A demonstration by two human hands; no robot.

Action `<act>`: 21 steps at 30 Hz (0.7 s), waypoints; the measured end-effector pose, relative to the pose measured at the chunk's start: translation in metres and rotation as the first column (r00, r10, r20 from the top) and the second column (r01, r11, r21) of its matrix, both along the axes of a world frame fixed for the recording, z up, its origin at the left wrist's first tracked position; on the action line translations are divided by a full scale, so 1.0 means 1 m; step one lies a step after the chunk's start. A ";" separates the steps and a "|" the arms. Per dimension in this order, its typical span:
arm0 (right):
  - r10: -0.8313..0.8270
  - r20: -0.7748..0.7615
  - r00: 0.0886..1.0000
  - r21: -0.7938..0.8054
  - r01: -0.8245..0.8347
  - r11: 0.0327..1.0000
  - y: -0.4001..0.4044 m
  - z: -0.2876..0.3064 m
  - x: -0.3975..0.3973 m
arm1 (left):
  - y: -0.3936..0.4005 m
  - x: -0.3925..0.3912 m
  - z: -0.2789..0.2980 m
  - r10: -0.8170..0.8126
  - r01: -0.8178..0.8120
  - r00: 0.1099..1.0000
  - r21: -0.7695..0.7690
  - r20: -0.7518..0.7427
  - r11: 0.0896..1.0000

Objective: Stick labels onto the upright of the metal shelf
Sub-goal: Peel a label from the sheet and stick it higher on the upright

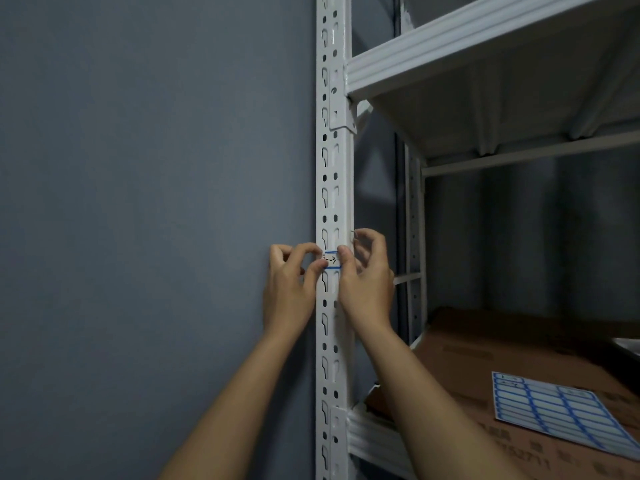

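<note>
A white perforated metal upright runs top to bottom through the middle of the head view. A small white label with a blue border and handwriting lies across it at mid height. My left hand pinches the label's left end between thumb and forefinger. My right hand presses its thumb on the label's right end, with the other fingers curled round the upright's right edge. The label's ends are hidden under my fingers.
A grey wall fills the left. White shelf boards jut out to the right above my hands. On the lower shelf lies flat brown cardboard with a sheet of blue-bordered labels on it.
</note>
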State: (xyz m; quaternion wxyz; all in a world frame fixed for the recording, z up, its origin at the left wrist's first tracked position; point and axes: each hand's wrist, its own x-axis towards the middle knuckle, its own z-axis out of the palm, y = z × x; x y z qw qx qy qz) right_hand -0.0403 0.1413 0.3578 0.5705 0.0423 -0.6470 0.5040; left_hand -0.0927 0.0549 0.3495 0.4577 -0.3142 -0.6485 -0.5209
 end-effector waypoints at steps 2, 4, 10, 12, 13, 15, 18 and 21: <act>-0.003 0.005 1.000 0.008 0.003 1.000 0.001 0.000 -0.001 | 0.001 -0.001 -0.002 0.006 -0.006 1.000 0.000 -0.026 1.000; -0.008 0.002 1.000 0.011 0.008 1.000 0.001 -0.001 -0.001 | 0.001 -0.002 -0.002 0.022 -0.022 0.999 -0.009 -0.034 1.000; -0.027 -0.018 0.999 0.013 0.027 1.000 -0.001 0.000 0.000 | -0.005 -0.006 0.006 0.030 -0.032 0.999 -0.098 -0.023 0.995; -0.039 -0.019 0.999 0.017 0.040 0.999 -0.001 0.000 0.001 | -0.003 -0.005 0.005 0.005 -0.005 1.000 -0.061 0.005 0.998; -0.041 -0.014 0.999 0.017 0.041 0.999 -0.001 0.000 0.001 | -0.002 -0.004 0.004 -0.006 0.007 1.000 -0.028 0.015 1.000; -0.032 -0.004 0.999 0.019 0.032 0.999 0.000 0.001 0.001 | 0.000 -0.002 0.003 -0.015 0.014 1.000 0.034 0.008 0.999; -0.025 -0.001 1.000 0.018 0.025 1.000 0.000 0.001 0.002 | 0.000 -0.001 0.001 -0.020 0.021 1.000 0.060 -0.019 0.998; -0.025 -0.007 1.000 0.013 0.025 1.000 -0.001 0.001 0.001 | 0.002 -0.001 -0.004 -0.021 0.023 0.999 0.058 -0.034 0.998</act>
